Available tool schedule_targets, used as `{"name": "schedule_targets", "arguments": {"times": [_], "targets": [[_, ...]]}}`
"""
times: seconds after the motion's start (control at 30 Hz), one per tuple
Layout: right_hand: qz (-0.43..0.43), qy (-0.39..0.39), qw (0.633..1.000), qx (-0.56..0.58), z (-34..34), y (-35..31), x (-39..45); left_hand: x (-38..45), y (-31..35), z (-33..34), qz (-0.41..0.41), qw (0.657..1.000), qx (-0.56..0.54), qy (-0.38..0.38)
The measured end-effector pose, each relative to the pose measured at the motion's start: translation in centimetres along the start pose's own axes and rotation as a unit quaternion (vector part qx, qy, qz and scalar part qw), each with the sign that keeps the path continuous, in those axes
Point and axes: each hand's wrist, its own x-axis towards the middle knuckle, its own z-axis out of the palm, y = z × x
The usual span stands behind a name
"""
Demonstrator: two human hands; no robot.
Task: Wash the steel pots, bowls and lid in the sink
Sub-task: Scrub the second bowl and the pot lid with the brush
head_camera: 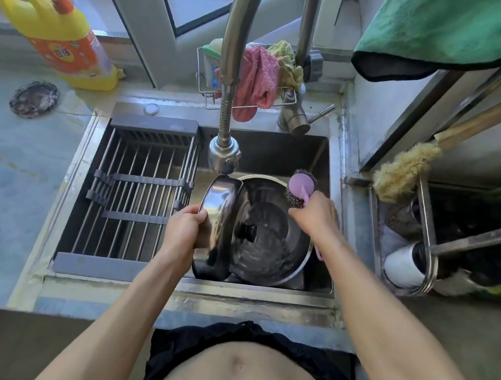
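Head view: your left hand (186, 229), lower centre of frame, grips the rim of a steel pot (216, 227) tipped on edge, its long axis running up-down the frame and its mouth turned right. It leans on a wide pan (273, 225) holding a lid (265, 224), knob up. Your right hand (315, 214) curls round the pink handle of a wire scrubber (301, 187) at the pan's far rim. The faucet head (223, 156) hangs just above. Left, a drying rack (142, 186) fills the sink (319, 284); upper left stands a yellow detergent bottle (61, 31).
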Motion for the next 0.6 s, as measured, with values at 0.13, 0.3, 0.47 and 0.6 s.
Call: {"name": "schedule_targets", "arguments": {"times": [0.13,0.3,0.47,0.6], "targets": [[0.007,0.029,0.996,-0.079,2.2,0.4,-0.4,-1.3,0.7,-0.2,0.012,1.000,-0.012,-0.004],[-0.019,0.070,0.992,-0.106,2.8,0.0,0.8,-1.6,1.3,-1.3,0.013,0.997,-0.063,0.038],[-0.014,0.084,0.993,-0.084,2.7,-0.5,1.6,-1.3,1.6,-1.9,-0.014,0.985,-0.156,0.077],[0.000,0.046,0.997,-0.064,1.5,-2.1,1.5,-0.9,1.3,-2.0,-0.007,0.983,-0.161,0.084]]}}
